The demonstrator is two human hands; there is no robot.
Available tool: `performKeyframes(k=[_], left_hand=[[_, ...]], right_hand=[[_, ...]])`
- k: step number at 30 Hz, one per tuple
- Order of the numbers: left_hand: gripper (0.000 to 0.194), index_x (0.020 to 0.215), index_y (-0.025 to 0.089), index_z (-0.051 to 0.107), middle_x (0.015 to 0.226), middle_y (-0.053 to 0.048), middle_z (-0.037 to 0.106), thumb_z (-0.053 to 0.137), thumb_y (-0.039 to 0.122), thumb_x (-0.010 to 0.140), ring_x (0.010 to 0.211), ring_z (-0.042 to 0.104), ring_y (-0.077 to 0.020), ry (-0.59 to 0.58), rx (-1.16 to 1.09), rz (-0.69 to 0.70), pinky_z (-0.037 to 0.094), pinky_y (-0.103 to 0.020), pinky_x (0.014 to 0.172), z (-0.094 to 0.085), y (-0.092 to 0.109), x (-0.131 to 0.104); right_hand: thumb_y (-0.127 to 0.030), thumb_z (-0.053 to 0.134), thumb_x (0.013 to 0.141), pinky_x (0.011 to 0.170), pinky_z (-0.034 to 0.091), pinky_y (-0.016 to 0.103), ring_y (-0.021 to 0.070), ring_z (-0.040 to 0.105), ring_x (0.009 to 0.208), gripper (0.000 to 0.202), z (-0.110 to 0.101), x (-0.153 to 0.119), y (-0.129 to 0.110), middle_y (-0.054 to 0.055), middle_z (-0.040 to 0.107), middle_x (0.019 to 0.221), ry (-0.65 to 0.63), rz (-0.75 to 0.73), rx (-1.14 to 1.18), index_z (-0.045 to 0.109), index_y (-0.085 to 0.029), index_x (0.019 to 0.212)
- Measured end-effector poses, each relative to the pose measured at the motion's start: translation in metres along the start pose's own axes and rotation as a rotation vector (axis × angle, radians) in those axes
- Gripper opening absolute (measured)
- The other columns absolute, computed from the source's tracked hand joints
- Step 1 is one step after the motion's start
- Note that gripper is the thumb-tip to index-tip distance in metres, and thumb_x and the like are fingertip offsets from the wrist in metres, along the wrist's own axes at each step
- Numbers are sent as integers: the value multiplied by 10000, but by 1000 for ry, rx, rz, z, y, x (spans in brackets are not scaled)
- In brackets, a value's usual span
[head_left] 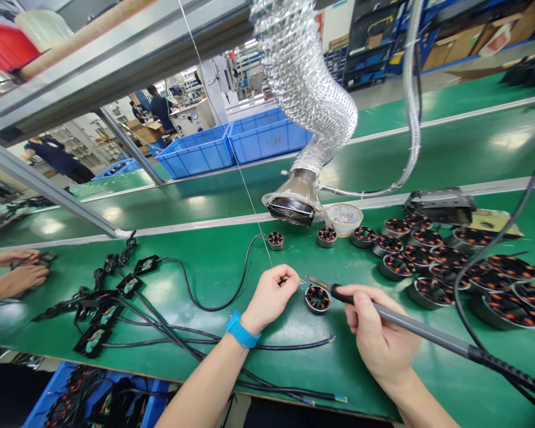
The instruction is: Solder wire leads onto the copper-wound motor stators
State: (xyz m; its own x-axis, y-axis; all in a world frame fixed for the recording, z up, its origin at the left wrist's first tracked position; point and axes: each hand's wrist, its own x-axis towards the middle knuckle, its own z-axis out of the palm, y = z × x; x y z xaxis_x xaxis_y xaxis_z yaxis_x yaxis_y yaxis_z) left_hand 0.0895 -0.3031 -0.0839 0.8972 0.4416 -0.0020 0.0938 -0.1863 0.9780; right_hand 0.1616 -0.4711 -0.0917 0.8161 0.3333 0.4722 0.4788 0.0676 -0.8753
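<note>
Right hand (380,343) holds the soldering iron (428,332) pen-style, presumably for fine control, while left hand (266,300) pinches slim wire ends (301,282) near its tip (318,282), beside the copper-wound ring (317,299) resting on the green desk (289,325).

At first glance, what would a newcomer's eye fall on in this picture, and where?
Probably the crinkled silver duct first, hanging from the top just right of centre, its hood above the green bench. Then, below it, the right hand gripping a soldering iron, its tip near thin wires at the left hand. Rightward, round parts with orange windings cluster.
</note>
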Motion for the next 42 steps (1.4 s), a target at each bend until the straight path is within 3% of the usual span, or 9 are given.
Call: performKeyframes(k=[8, 12, 16, 19, 26, 34, 42], left_hand=[[169, 768, 141, 593, 714, 6, 535, 568, 269, 876, 686, 450, -114, -4, 0, 7, 351, -227, 647, -1, 2, -2], [170, 772, 139, 596, 726, -4, 562, 566, 266, 880, 695, 472, -117, -21, 0, -2, 365, -228, 658, -1, 5, -6], [190, 775, 140, 592, 716, 4, 557, 553, 278, 900, 682, 468, -110, -36, 27, 14, 360, -222, 638, 0, 7, -11], [202, 802, 142, 602, 724, 9, 556, 542, 296, 918, 670, 456, -106, -39, 67, 43, 348, -223, 619, 1, 5, -14], [222, 842, 146, 631, 792, -7, 589, 548, 334, 925, 706, 484, -112, -48, 112, 61, 361, -228, 645, -2, 3, -16], [308, 828, 128, 593, 644, 45, 456, 601, 434, 868, 542, 355, -62, -96, -138, -140, 286, -219, 545, -4, 9, -14], [200, 754, 137, 597, 528, 71, 394, 628, 334, 754, 457, 271, -54, -82, -243, -292, 166, -230, 456, -7, 11, -11]], right_hand=[[-305, 511, 996, 508, 470, 230, 110, 558, 497, 207, 1, 0, 1, -27, 580, 612, -65, -22, -71, 691, -202, 1004], [-223, 551, 976, 693, 535, 254, 130, 642, 695, 187, 10, 9, -1, 10, 657, 847, -131, -150, -115, 665, -238, 1123], [-161, 563, 960, 834, 535, 272, 152, 644, 911, 313, 20, 17, 1, 52, 611, 1076, -256, -279, -125, 596, -256, 1257], [-129, 536, 967, 839, 530, 261, 143, 631, 926, 369, 25, 18, 4, 59, 568, 1098, -313, -281, -117, 553, -261, 1311], [-119, 519, 971, 819, 524, 263, 146, 613, 915, 352, 26, 13, 7, 61, 535, 1102, -293, -307, -177, 555, -263, 1290], [-92, 483, 974, 807, 541, 275, 143, 609, 906, 402, 26, 5, 7, 64, 520, 1110, -276, -394, -197, 538, -272, 1330], [-124, 569, 941, 838, 541, 274, 159, 641, 947, 338, 15, 3, 5, 65, 592, 1067, -212, -332, -232, 580, -223, 1263]])
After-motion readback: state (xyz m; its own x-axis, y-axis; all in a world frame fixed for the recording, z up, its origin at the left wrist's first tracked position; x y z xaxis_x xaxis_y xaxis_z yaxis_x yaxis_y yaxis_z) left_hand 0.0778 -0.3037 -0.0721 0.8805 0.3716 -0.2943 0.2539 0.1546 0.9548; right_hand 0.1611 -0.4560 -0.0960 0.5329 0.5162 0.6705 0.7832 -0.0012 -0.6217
